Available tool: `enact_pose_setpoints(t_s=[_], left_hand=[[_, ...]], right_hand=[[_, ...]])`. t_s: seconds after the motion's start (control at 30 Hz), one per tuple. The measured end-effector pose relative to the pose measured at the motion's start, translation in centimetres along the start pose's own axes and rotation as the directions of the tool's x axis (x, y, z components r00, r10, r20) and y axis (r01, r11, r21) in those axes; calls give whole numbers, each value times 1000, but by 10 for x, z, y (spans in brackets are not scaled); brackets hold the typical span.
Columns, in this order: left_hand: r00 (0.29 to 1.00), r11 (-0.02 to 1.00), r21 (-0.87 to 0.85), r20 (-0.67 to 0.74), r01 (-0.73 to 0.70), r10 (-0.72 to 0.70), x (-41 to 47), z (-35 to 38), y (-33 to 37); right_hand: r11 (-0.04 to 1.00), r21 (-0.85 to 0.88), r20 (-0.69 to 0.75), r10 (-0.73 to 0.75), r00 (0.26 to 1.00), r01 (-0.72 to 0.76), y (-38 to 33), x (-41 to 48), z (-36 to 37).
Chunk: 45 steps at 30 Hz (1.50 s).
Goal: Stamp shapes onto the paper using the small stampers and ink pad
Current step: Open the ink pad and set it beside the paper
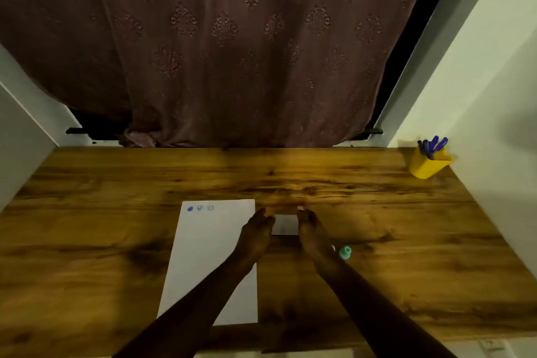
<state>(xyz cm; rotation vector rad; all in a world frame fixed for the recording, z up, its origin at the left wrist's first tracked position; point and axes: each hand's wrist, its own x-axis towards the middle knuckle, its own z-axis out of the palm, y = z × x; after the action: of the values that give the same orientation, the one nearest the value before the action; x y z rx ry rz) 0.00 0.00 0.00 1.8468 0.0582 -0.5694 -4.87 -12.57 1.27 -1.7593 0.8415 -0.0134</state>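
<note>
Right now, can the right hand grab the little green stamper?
Probably yes. The green stamper stands on the table just beside the right hand, with nothing between them, though that hand is busy at the white box.

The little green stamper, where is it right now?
The green stamper stands on the wooden table, just right of the right hand, well clear of the paper.

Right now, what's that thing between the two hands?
In the head view, a small pale flat box, probably the ink pad, sits between the left hand and the right hand. Both hands touch its sides.
</note>
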Motion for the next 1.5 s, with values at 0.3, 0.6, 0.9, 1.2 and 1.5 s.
enact_pose_setpoints(t_s=[0.3,0.6,0.9,1.2,1.5], left_hand=[[986,985,-46,48,164,-162,8,21,5],[992,991,-51,9,126,-126,6,-4,8],[968,966,-256,-250,-38,-28,-19,-119,8],[923,979,-194,-384,-65,-15,-79,-239,-43],[931,994,106,-364,5,34,-95,-304,-116]], right_hand=[[998,-47,50,42,998,-40,15,14,7],[1000,-10,2,8,1000,-8,-4,4,12],[968,173,114,-205,972,184,-67,-45,70],[936,-61,353,-304,885,346,-70,-84,182],[918,-193,477,-220,851,345,-44,-124,258]])
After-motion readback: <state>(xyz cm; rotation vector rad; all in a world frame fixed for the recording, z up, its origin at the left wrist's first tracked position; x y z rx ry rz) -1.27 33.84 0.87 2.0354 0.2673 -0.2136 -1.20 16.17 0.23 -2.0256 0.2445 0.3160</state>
